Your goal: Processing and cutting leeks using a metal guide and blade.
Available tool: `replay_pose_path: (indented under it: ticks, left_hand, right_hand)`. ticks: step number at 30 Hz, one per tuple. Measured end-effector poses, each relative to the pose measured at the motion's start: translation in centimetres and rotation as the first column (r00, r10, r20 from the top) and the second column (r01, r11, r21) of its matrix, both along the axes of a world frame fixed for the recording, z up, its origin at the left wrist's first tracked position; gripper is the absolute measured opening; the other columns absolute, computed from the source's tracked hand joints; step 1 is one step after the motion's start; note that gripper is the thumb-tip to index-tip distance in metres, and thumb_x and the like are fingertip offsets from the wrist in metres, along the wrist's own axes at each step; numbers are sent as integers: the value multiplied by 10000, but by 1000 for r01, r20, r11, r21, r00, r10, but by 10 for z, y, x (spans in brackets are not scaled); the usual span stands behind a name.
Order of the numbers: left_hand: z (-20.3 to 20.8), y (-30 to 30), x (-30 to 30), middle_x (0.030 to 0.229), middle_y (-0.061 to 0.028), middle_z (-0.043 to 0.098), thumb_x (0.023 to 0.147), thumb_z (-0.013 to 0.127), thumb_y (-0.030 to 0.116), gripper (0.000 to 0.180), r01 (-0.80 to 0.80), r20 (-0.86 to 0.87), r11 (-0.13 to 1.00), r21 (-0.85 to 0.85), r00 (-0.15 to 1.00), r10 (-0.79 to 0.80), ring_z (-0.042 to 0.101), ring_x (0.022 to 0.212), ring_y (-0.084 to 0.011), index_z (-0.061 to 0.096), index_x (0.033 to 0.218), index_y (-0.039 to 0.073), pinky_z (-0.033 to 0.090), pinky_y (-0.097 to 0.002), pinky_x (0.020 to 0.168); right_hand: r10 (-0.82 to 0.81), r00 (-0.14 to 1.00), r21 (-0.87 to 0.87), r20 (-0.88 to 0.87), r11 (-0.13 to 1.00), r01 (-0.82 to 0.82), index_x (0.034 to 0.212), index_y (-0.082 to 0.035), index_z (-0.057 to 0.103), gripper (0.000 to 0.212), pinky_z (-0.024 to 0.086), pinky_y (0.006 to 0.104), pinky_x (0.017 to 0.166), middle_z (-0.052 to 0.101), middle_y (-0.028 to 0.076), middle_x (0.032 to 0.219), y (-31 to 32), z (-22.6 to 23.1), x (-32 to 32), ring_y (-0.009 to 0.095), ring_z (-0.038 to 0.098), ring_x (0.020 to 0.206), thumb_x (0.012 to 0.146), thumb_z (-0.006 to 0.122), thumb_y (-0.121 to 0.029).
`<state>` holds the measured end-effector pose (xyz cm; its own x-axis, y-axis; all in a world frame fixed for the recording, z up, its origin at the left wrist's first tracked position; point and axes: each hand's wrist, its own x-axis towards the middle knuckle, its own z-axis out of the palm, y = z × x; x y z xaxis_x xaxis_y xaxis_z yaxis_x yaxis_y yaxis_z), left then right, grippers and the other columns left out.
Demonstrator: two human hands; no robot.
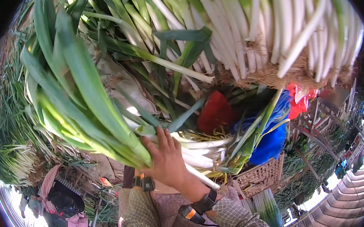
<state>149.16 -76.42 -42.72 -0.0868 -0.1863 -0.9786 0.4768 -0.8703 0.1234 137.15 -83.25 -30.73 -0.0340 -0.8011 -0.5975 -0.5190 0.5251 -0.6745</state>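
Observation:
A thick bundle of large green onions [100, 116] lies across in front of me. Its green leaves fan to the upper left, and its white stalk ends point right. Over the middle of the bundle my right hand [166, 160] is closed on the stalks, thumb to the left and fingers reaching over the top. My left forearm [138, 212] comes up beneath the bundle with a dark device [146, 182] strapped at the wrist. The left hand itself is hidden behind the onions and my right hand. Another dark device [205, 201] is strapped to my right wrist.
Large piles of white-stemmed green onions [286, 22] with brown roots lie ahead. To the right are a brown plastic crate [261, 178], a blue bag [269, 144] and a red bag [300, 101]. At the left stands a person in dark clothes [66, 201].

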Motion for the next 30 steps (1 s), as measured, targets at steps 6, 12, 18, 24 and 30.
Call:
replay_pose_path:
  ticks: [6, 12, 18, 24, 30]
  left_hand:
    - [119, -3, -51, 1255, -115, 518, 934, 434, 481, 526, 81, -101, 996, -23, 991, -83, 509, 1128, -275, 439, 1279, 84, 442, -431, 958]
    - [234, -74, -33, 1254, -115, 518, 934, 439, 477, 524, 201, -113, 960, -196, 968, -226, 506, 1128, -272, 439, 1277, 80, 439, -428, 956]
    - [337, -156, -99, 1253, -115, 517, 934, 443, 473, 523, 259, -181, 852, -456, 910, -373, 504, 1129, -269, 439, 1275, 77, 437, -425, 955]
    - [418, -214, -292, 1252, -115, 517, 933, 447, 469, 522, 198, -276, 684, -702, 810, -517, 502, 1129, -266, 438, 1273, 73, 434, -421, 953]
    - [421, -277, -568, 1250, -115, 516, 933, 452, 465, 520, 22, -390, 567, -823, 704, -594, 500, 1129, -263, 438, 1271, 70, 431, -418, 952]
  right_hand:
    - [17, 999, -112, -29, 994, -20, 1397, -202, 370, 845, 277, 544, 1034, 188, 305, 1452, -16, 102, 16, 477, 268, 1310, 661, 751, -370]
    - [-47, 993, -194, -108, 981, 25, 1370, -230, 396, 827, 299, 505, 1027, 242, 290, 1416, -59, 239, -28, 465, 332, 1266, 638, 770, -320]
    - [-232, 955, -335, -186, 929, 160, 1333, -228, 452, 728, 335, 499, 992, 303, 291, 1372, -65, 345, -110, 456, 416, 1185, 671, 739, -320]
    - [-363, 915, -526, -177, 820, 224, 1386, -187, 403, 847, 377, 516, 951, 355, 316, 1332, -64, 393, -292, 464, 447, 1156, 643, 766, -369]
    - [-438, 898, -502, -38, 786, 362, 1300, -64, 470, 787, 484, 406, 834, 639, 207, 1033, -100, 429, -578, 289, 631, 932, 654, 790, -380]
